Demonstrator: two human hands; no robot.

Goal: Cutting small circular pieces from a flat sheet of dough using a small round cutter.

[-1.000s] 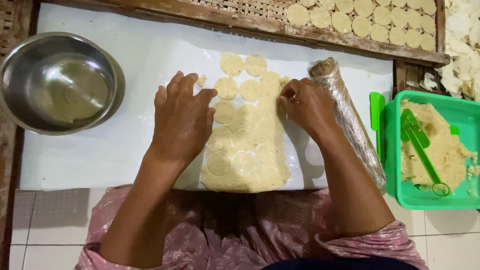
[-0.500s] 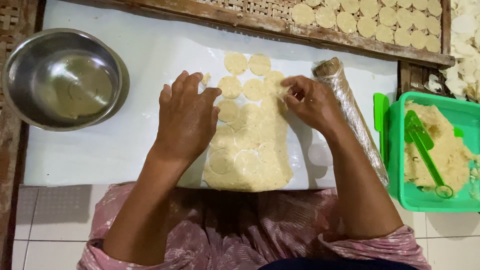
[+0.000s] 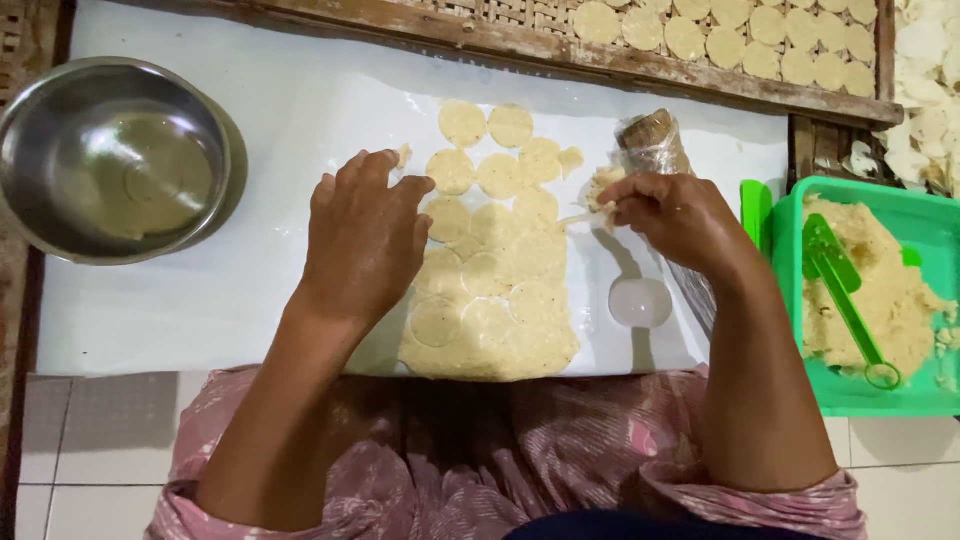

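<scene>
A thin sheet of pale dough (image 3: 500, 300) lies on a white plastic-covered board (image 3: 200, 300), cut into several round discs. My left hand (image 3: 365, 235) rests flat on the sheet's left edge, fingers spread over the discs. My right hand (image 3: 680, 215) is lifted off the sheet at its upper right, fingers pinched on a ragged strip of dough scrap (image 3: 598, 195) that still trails to the sheet. A small clear round cutter (image 3: 640, 302) sits on the board below that hand. A plastic-wrapped rolling pin (image 3: 655, 140) lies behind it.
A steel bowl (image 3: 110, 160) stands at the left. A green tub (image 3: 940, 390) of dough with a green scoop (image 3: 835, 275) sits at the right. A woven tray (image 3: 500, 15) along the back carries several cut discs (image 3: 740, 35). Tiled floor shows in front.
My right hand has moved right and lifted, pulling a strip of scrap dough away from between the discs. The round cutter is now uncovered. My left hand stays put.
</scene>
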